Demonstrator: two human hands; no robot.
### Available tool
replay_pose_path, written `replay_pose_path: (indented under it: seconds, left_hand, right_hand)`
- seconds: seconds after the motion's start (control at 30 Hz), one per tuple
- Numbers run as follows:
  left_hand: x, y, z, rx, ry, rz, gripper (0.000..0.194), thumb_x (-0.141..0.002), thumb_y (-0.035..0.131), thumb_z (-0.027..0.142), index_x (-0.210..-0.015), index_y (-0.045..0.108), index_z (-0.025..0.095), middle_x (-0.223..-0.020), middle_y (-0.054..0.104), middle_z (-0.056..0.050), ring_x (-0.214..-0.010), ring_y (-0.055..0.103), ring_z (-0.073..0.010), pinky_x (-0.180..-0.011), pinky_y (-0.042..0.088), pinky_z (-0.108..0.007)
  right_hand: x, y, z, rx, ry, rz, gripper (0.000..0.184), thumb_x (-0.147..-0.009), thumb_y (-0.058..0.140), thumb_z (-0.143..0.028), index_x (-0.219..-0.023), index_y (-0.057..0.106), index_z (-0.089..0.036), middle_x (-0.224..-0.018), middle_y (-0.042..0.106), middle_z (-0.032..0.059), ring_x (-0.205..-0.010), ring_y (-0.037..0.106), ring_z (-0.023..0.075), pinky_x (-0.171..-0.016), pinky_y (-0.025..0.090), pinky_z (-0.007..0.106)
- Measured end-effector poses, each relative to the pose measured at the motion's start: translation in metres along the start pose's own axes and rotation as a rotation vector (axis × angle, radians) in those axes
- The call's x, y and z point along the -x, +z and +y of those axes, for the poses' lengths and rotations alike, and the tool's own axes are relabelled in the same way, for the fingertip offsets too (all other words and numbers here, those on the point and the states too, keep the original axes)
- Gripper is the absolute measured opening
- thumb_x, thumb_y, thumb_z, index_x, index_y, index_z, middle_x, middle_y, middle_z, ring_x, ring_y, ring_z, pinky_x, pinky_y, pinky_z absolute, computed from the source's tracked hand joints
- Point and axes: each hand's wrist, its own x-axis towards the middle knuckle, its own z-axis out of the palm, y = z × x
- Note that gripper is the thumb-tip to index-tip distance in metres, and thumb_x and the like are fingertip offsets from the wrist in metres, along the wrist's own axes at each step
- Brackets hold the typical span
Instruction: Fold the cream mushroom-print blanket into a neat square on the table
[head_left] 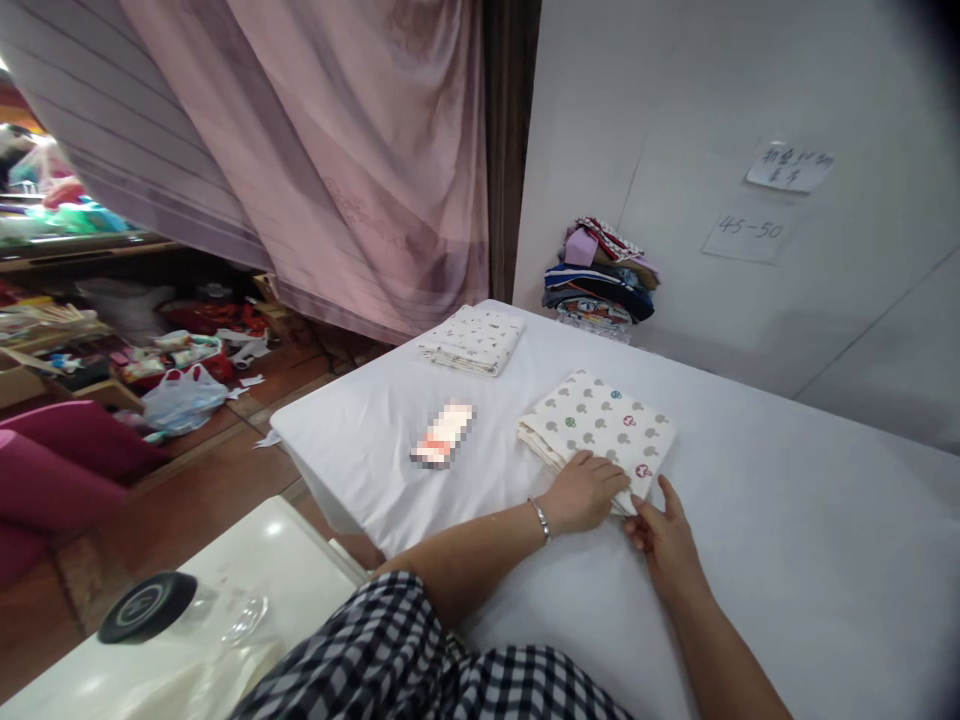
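Note:
A folded cream cloth with grey, red and green mushroom prints [600,420] lies on the white-covered table [787,560]. My left hand [585,492], with a silver bracelet on the wrist, rests on the cloth's near edge, fingers curled over it. Just to its right, my right hand [664,535] pinches the cloth's near corner between thumb and fingers. Both hands grip the same folded piece.
A second folded printed cloth [472,340] lies at the table's far end, and a small blurred item [442,435] sits between. A stack of folded clothes [600,280] leans on the wall. A pink curtain [337,150] hangs behind. A white side table with a black lid [146,605] stands at lower left.

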Motion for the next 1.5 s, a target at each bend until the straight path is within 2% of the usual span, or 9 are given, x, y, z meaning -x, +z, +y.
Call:
replay_pose_path:
  seconds: [0.23, 0.37, 0.5, 0.67, 0.83, 0.93, 1.1, 1.27, 1.5]
  left_hand:
    - [0.013, -0.023, -0.039, -0.069, 0.007, -0.044, 0.037, -0.079, 0.052, 0.031, -0.114, 0.052, 0.016, -0.109, 0.06, -0.01, -0.105, 0.05, -0.0222, -0.096, 0.029, -0.04]
    - [0.021, -0.036, -0.067, -0.137, -0.057, -0.059, 0.033, -0.077, 0.052, 0.019, -0.111, 0.054, 0.017, -0.109, 0.06, -0.008, -0.107, 0.049, -0.0211, -0.098, 0.028, -0.039]
    - [0.027, -0.039, -0.085, -0.191, -0.165, -0.043, 0.044, -0.074, 0.051, 0.011, -0.117, 0.05, 0.018, -0.121, 0.056, -0.008, -0.117, 0.044, -0.022, -0.101, 0.027, -0.042]
    - [0.029, -0.038, -0.097, -0.239, -0.249, -0.01, 0.042, -0.079, 0.044, 0.007, -0.118, 0.052, 0.02, -0.127, 0.054, -0.005, -0.123, 0.039, -0.021, -0.094, 0.037, -0.037]
    - [0.037, -0.036, -0.11, -0.182, -0.465, -0.029, 0.039, -0.082, 0.042, 0.009, -0.115, 0.056, 0.025, -0.124, 0.057, 0.0, -0.11, 0.052, -0.0182, -0.084, 0.047, -0.032]
    - [0.042, -0.035, -0.113, -0.118, -0.535, -0.03, 0.044, -0.079, 0.043, 0.007, -0.116, 0.056, 0.026, -0.127, 0.056, 0.002, -0.112, 0.052, -0.0169, -0.088, 0.047, -0.031]
    - [0.043, -0.043, -0.111, 0.015, -0.54, -0.011, 0.049, -0.073, 0.045, 0.006, -0.117, 0.058, 0.025, -0.127, 0.056, 0.003, -0.116, 0.051, -0.0149, -0.098, 0.042, -0.03]
    - [0.034, -0.056, -0.1, 0.026, -0.554, 0.005, 0.047, -0.072, 0.046, 0.008, -0.115, 0.059, 0.023, -0.127, 0.056, 0.0, -0.115, 0.053, -0.0175, -0.097, 0.044, -0.032]
    - [0.036, -0.051, -0.095, -0.03, -0.529, 0.021, 0.046, -0.071, 0.043, 0.006, -0.107, 0.064, 0.024, -0.124, 0.058, 0.0, -0.112, 0.055, -0.0184, -0.092, 0.049, -0.033]
  right_hand:
    - [0.002, 0.001, -0.002, 0.013, 0.001, 0.005, 0.097, -0.062, 0.074, -0.036, -0.142, 0.02, -0.027, -0.055, 0.057, -0.006, -0.042, 0.049, 0.0104, -0.034, 0.032, 0.016]
    - [0.002, 0.002, -0.003, -0.003, 0.0, 0.006, 0.096, -0.063, 0.074, -0.036, -0.142, 0.021, -0.028, -0.054, 0.056, -0.0063, -0.043, 0.05, 0.0112, -0.035, 0.032, 0.017]
    - [0.005, 0.002, -0.004, 0.011, -0.015, -0.008, 0.096, -0.064, 0.073, -0.036, -0.143, 0.019, -0.027, -0.053, 0.055, -0.0065, -0.044, 0.049, 0.0113, -0.035, 0.032, 0.017]
    - [0.01, 0.006, -0.009, 0.06, -0.022, -0.002, 0.097, -0.064, 0.073, -0.04, -0.143, 0.019, -0.025, -0.054, 0.054, -0.0078, -0.041, 0.046, 0.0092, -0.037, 0.032, 0.017]
    - [0.011, 0.01, -0.01, 0.155, -0.02, 0.001, 0.099, -0.062, 0.073, -0.043, -0.142, 0.02, -0.025, -0.045, 0.048, -0.01, -0.036, 0.04, 0.0084, -0.035, 0.028, 0.017]
    - [0.01, 0.01, -0.008, 0.196, -0.048, 0.001, 0.095, -0.064, 0.072, -0.042, -0.142, 0.021, -0.025, -0.045, 0.049, -0.0095, -0.036, 0.039, 0.0087, -0.035, 0.027, 0.017]
    - [0.007, 0.004, -0.003, 0.229, -0.04, -0.032, 0.088, -0.07, 0.067, -0.042, -0.143, 0.018, -0.027, -0.047, 0.05, -0.0087, -0.039, 0.041, 0.0093, -0.037, 0.029, 0.017]
    - [0.005, 0.002, -0.001, 0.201, -0.048, -0.016, 0.085, -0.071, 0.065, -0.042, -0.142, 0.02, -0.027, -0.048, 0.05, -0.0083, -0.04, 0.042, 0.0095, -0.037, 0.029, 0.018]
    - [0.005, 0.002, -0.001, 0.156, -0.035, 0.019, 0.085, -0.07, 0.065, -0.038, -0.142, 0.021, -0.026, -0.052, 0.048, -0.0082, -0.041, 0.044, 0.0094, -0.036, 0.03, 0.018]
